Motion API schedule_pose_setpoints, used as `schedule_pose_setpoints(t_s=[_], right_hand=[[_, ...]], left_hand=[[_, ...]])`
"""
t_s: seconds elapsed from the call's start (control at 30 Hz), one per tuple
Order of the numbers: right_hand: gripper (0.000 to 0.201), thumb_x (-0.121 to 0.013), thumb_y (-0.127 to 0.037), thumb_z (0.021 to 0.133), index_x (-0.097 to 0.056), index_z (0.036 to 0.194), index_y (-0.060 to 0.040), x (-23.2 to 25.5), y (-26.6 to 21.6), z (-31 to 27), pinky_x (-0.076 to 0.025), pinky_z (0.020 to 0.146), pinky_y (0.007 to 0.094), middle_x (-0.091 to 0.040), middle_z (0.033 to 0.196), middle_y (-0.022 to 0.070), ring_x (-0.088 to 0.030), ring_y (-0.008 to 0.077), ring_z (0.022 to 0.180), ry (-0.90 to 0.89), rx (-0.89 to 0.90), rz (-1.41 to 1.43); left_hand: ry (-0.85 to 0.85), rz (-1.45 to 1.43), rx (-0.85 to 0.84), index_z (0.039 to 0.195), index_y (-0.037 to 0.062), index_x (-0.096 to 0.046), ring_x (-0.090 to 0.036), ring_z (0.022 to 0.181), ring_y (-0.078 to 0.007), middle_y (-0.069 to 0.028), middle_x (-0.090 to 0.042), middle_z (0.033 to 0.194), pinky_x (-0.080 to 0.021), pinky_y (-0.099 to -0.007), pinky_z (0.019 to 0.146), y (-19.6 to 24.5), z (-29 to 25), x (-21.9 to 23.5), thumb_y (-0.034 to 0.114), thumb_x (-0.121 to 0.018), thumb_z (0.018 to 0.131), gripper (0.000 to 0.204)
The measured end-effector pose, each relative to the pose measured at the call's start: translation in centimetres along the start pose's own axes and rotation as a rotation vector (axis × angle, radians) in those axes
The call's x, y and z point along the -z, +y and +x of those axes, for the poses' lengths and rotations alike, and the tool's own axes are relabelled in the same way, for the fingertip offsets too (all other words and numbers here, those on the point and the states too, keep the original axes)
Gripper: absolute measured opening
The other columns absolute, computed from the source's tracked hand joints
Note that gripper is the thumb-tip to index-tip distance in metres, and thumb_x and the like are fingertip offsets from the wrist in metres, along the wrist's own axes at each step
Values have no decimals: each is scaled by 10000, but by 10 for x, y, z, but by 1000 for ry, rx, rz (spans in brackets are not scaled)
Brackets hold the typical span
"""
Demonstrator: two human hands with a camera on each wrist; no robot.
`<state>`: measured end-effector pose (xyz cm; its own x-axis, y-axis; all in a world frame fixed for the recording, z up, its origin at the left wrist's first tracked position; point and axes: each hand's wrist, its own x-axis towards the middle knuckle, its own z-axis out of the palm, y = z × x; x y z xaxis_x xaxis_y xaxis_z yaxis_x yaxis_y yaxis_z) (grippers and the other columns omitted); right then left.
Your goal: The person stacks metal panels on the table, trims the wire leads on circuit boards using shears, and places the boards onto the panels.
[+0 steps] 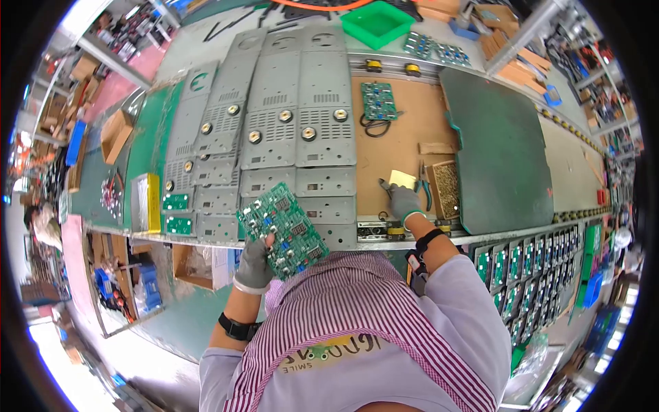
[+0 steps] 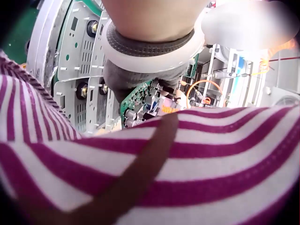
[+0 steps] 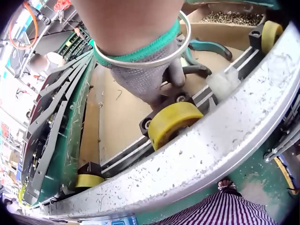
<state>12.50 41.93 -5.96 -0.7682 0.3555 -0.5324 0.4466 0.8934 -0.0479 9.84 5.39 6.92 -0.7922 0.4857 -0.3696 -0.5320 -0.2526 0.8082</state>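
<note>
While our left hand [image 1: 255,264] grips a green circuit board [image 1: 283,229] by its lower edge, holding it tilted at centre frame over the near ends of the grey metal panels [image 1: 295,117], our right hand [image 1: 403,203] curls around the black handles of a tool [image 3: 197,70] on the brown board [image 1: 398,123], right of centre, beside a tray of small parts [image 1: 446,189].

One held circuit board [image 1: 283,230], one green bin [image 1: 377,23], two gloved hands [image 1: 254,264].
</note>
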Motion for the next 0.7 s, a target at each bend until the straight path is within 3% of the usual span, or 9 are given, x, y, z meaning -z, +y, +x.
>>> schedule_pose_setpoints(t_s=[0.07, 0.17, 0.23, 0.33, 0.47, 0.5, 0.57, 0.63, 0.7], right_hand=[[390, -556, -247, 803, -512, 1156, -87, 0, 10, 2, -452, 877, 458, -612, 1057, 167, -604, 282, 983, 67, -38, 177], [431, -549, -307, 832, -502, 1205, -96, -10, 35, 14, -518, 559, 285, -631, 997, 155, -641, 226, 864, -125, 126, 1252], [446, -550, -306, 843, -484, 1235, -104, 49, 18, -39, -498, 474, 250, -636, 952, 151, -648, 216, 778, -434, 194, 2163], [436, -537, -275, 858, -469, 1246, -87, 89, -17, -92, -493, 458, 243, -633, 941, 156, -639, 228, 740, -467, 320, 2310], [562, -559, -96, 772, -357, 1295, -70, 110, -60, -134, -519, 659, 360, -555, 1023, 163, -605, 268, 871, -137, 547, 1122], [560, -553, -84, 758, -356, 1282, -63, 112, -74, -146, -517, 679, 370, -532, 1054, 171, -592, 288, 902, 45, 622, 865], [557, -539, -60, 732, -352, 1256, -49, 126, -102, -173, -514, 717, 390, -488, 1114, 188, -565, 328, 963, 389, 726, 325], [524, -528, -68, 745, -365, 1243, -48, 130, -115, -178, -516, 712, 392, -452, 1152, 194, -529, 359, 1012, 508, 739, 272], [506, -524, -76, 756, -371, 1237, -48, 132, -121, -177, -518, 698, 394, -442, 1156, 188, -506, 372, 1041, 591, 750, 218]], left_hand=[[-16, -300, 25, 1303, 44, -397, -555, 1079, -275, -127, -541, 1215, -457, -439, 933, 16, 0, -5, 221, -608, 830, 547], [40, -338, -106, 1263, 21, -425, -592, 1012, -251, -115, -576, 1144, -508, -408, 862, 33, 0, -13, 195, -603, 832, 498], [24, -364, -186, 1239, 21, -446, -608, 978, -244, -110, -587, 1118, -531, -413, 827, 42, 1, -17, 156, -602, 830, 458], [15, -351, -320, 1230, 28, -455, -607, 984, -247, -112, -590, 1112, -530, -410, 831, 51, 6, -22, 141, -604, 826, 445], [36, -333, -451, 1184, 13, -479, -617, 955, -236, -110, -600, 1086, -549, -389, 789, 60, 6, -31, 88, -541, 863, 336], [91, -401, -438, 1162, 0, -485, -619, 945, -216, -113, -595, 1090, -555, -369, 766, 67, 5, -38, 45, -493, 882, 283], [80, -136, -575, 1162, 4, -485, -618, 944, -210, -113, -591, 1093, -553, -370, 766, 69, 7, -34, 41, -494, 881, 284], [95, 2, -676, 1166, 19, -486, -618, 935, -214, -109, -587, 1092, -548, -381, 772, 69, 8, -35, 71, -523, 868, 305], [57, -224, -595, 1173, 27, -483, -616, 936, -220, -107, -582, 1098, -544, -388, 783, 75, 4, -38, 90, -536, 860, 324]])
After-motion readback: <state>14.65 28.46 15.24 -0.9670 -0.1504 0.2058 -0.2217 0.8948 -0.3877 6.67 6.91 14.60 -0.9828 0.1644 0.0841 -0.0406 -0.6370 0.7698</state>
